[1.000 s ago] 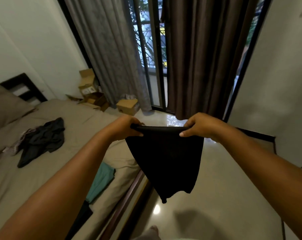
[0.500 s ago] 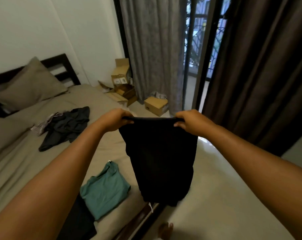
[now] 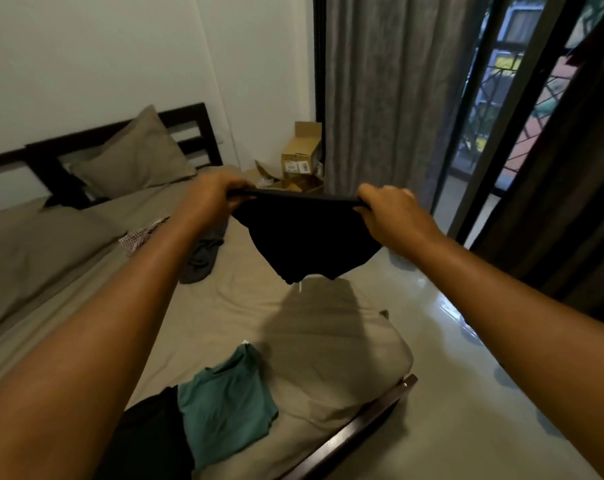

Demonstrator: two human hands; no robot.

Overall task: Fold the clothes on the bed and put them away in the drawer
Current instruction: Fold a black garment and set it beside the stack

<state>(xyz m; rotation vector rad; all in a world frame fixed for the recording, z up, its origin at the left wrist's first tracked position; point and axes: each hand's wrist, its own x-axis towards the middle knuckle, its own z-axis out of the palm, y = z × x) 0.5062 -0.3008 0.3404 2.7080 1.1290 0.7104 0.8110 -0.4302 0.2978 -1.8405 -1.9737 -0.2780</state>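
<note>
I'm swinging the black garment from over the floor to above the bed at mid-frame, left hand and right hand each pinching its top edge, likely lining up to lay it flat.

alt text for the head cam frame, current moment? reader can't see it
A left hand and a right hand grip the top edge of a black garment, holding it up over a bed. A folded teal shirt lies on its near end; a crumpled dark heap lies farther up. Cardboard boxes and a grey curtain stand behind.
</note>
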